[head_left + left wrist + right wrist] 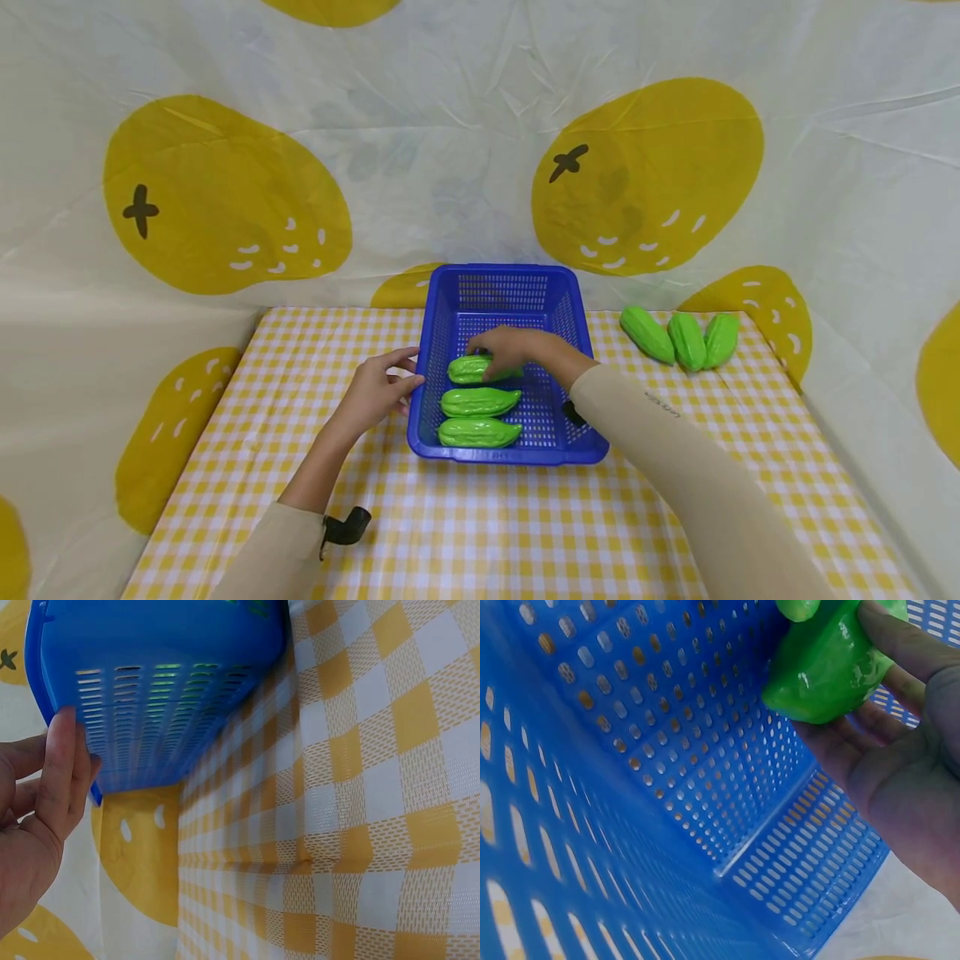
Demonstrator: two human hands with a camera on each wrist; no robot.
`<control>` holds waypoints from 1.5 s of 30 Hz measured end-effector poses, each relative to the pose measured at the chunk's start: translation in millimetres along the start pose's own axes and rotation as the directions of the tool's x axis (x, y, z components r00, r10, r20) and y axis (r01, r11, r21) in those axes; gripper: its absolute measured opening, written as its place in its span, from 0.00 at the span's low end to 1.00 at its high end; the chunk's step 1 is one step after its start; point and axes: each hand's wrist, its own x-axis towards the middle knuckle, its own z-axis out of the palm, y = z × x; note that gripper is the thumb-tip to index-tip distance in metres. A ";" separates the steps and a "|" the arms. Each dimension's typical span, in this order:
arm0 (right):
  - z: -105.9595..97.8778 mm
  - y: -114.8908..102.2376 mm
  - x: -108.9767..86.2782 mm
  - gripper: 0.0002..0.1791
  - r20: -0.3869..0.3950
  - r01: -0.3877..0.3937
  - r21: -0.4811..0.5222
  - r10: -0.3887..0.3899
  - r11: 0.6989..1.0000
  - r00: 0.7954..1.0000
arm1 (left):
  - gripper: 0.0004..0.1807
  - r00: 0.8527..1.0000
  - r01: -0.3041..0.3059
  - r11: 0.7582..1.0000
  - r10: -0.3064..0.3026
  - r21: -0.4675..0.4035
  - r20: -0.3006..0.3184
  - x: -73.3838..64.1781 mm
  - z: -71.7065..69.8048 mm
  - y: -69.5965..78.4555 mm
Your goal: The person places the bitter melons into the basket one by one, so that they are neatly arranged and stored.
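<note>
My right hand (504, 346) reaches into a blue plastic basket (510, 456) and grips a green bitter melon (467, 369), thumb on one side and fingers on the other. In the right wrist view this bitter melon (829, 667) is shiny and ridged, close over the slotted basket floor. Two more bitter melons, a middle one (480, 402) and a front one (478, 432), lie side by side nearer the basket's front. At the left rim, my left hand (377, 389) touches the basket with extended fingertips; the left wrist view shows its fingers (60, 761) against the outer edge.
Three more bitter melons (687, 340) lie together at the table's back right. A yellow-and-white checked cloth (480, 525) covers the table. Behind it hangs a pale curtain (450, 167) printed with large yellow fruit.
</note>
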 end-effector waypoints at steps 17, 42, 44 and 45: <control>7.3 -4.5 -0.3 0.30 -0.006 -0.006 0.042 0.006 0.999 1.000 | 0.29 1.000 -0.009 1.000 0.009 0.018 -0.001 -1.6 0.3 2.4; 8.3 -1.7 -1.3 0.30 -0.034 -0.011 0.059 0.013 0.998 0.999 | 0.29 1.000 -0.007 1.000 0.007 0.021 -0.005 -0.4 0.8 0.5; 8.2 -0.7 -1.0 0.30 -0.043 -0.005 0.056 0.007 0.998 0.999 | 0.28 1.000 -0.007 1.000 0.007 0.021 -0.006 -0.3 0.7 1.4; 7.8 -0.3 -1.0 0.30 -0.045 -0.001 0.058 0.003 0.998 0.999 | 0.28 1.000 -0.006 1.000 0.006 0.020 -0.007 -0.2 0.6 1.7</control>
